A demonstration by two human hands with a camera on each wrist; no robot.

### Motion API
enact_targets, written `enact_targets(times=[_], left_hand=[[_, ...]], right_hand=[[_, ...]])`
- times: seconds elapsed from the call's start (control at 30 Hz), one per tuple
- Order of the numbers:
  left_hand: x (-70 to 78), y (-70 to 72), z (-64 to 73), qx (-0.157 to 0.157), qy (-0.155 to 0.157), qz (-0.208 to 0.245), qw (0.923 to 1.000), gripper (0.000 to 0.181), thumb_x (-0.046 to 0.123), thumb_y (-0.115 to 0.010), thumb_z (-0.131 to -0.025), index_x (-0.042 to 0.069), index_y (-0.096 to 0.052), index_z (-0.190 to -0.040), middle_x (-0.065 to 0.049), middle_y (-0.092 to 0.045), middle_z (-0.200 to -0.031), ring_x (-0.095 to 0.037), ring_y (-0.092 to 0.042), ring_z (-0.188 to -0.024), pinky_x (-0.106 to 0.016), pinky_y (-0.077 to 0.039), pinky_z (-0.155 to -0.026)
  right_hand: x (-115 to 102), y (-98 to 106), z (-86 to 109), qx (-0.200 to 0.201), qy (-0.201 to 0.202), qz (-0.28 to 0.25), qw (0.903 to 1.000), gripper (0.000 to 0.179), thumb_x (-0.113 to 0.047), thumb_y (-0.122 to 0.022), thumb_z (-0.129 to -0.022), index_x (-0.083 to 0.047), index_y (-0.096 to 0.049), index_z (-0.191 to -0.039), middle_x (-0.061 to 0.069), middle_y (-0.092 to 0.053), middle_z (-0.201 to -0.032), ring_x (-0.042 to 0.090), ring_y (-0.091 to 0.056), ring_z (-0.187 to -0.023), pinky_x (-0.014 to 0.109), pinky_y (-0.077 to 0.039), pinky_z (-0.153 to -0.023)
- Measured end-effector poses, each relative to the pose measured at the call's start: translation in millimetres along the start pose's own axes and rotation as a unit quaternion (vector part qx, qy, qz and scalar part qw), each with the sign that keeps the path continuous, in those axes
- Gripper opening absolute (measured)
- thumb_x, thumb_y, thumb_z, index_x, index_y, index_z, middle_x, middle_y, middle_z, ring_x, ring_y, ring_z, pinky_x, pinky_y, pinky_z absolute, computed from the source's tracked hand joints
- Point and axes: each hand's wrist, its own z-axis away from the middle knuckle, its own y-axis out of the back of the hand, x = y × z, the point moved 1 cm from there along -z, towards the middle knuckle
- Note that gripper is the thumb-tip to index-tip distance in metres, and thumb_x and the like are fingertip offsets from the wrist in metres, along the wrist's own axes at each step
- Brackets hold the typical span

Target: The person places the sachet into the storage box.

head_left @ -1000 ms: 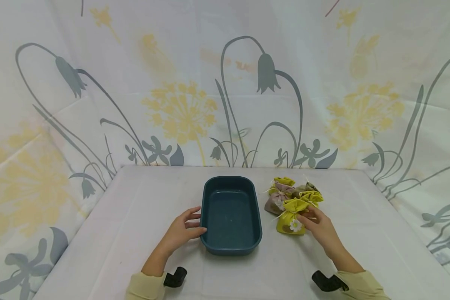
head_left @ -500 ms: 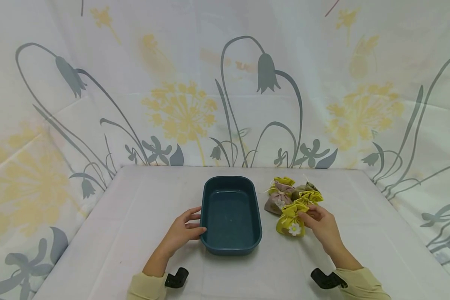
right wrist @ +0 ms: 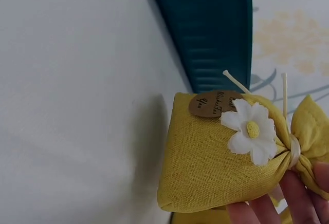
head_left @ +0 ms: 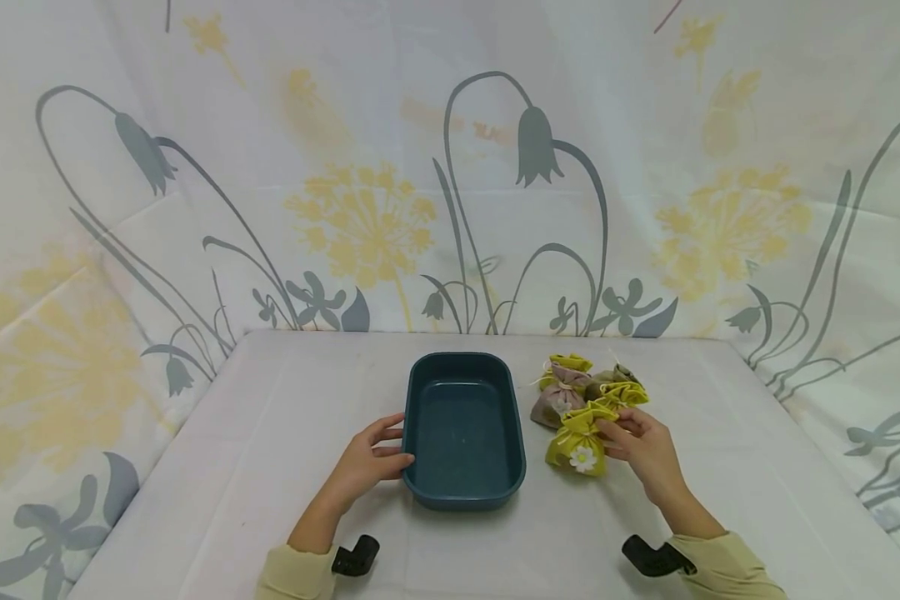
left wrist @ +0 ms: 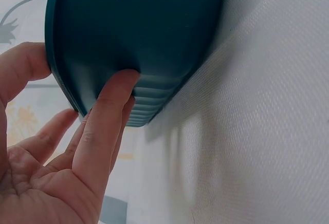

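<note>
In the head view, my left hand [head_left: 369,457] holds the left side of a dark teal plastic bin [head_left: 517,442]. The left wrist view shows the thumb at the bin's rim and the other fingers [left wrist: 103,116] against its outer wall [left wrist: 139,23]. My right hand [head_left: 645,450] pinches the gathered neck of a yellow drawstring pouch [head_left: 570,460]. On this pouch [right wrist: 216,167] are a white fabric flower [right wrist: 251,131] and a small brown oval tag [right wrist: 205,104] with writing. It hangs tilted, apart from the white surface. Part of the right thumb lies outside the right wrist view.
Behind the held pouch lie several more pouches, among them a mauve one [head_left: 558,404] and yellow ones [head_left: 624,392], [head_left: 570,362] partly overlapped by others. A white cloth covers the table [head_left: 307,375]. A flower-printed curtain [head_left: 390,125] stands along its back.
My right hand has tilted the yellow pouch and brought its lower end slightly left and nearer to me. The left hand and bin stay in place.
</note>
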Motion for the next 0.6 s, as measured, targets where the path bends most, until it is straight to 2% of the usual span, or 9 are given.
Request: enact_targets(times=[0.2, 0.4, 0.6], left_hand=[[0.9, -1.0, 0.3, 0.0, 0.001, 0.0, 1.0, 0.063, 0.004, -0.069, -0.082, 0.006, -0.042, -0.139, -0.024, -0.047, -0.128, -0.034, -0.057, -0.106, -0.04, -0.055, -0.073], [-0.4, -1.1, 0.5, 0.003, 0.0, -0.001, 1.0, 0.062, 0.003, -0.068, -0.082, 0.006, -0.042, -0.138, -0.023, -0.048, -0.128, -0.034, -0.057, -0.106, -0.04, -0.055, -0.072], [-0.2, -0.8, 0.7, 0.0, -0.001, -0.001, 1.0, 0.062, 0.003, -0.068, -0.082, 0.006, -0.041, -0.139, -0.023, -0.048, -0.128, -0.033, -0.058, -0.105, -0.039, -0.055, -0.072]], right_hand=[[-11, -3, 1.0, 0.002, 0.018, -0.015, 0.9997, 0.037, -0.017, -0.061, -0.091, 0.011, -0.048, -0.112, 0.001, -0.063, -0.09, 0.005, -0.064, -0.075, 0.031, -0.056, -0.068], [-23, -6, -0.7, 0.002, 0.026, -0.036, 0.999, 0.03, -0.013, -0.061, -0.091, 0.009, -0.049, -0.105, -0.005, -0.063, -0.084, 0.006, -0.064, -0.075, 0.033, -0.056, -0.067], [-34, -9, -3.7, -0.004, 0.04, -0.049, 0.998, 0.033, -0.014, -0.061, -0.091, 0.011, -0.048, -0.108, -0.004, -0.062, -0.084, 0.006, -0.064, -0.075, 0.032, -0.056, -0.065]])
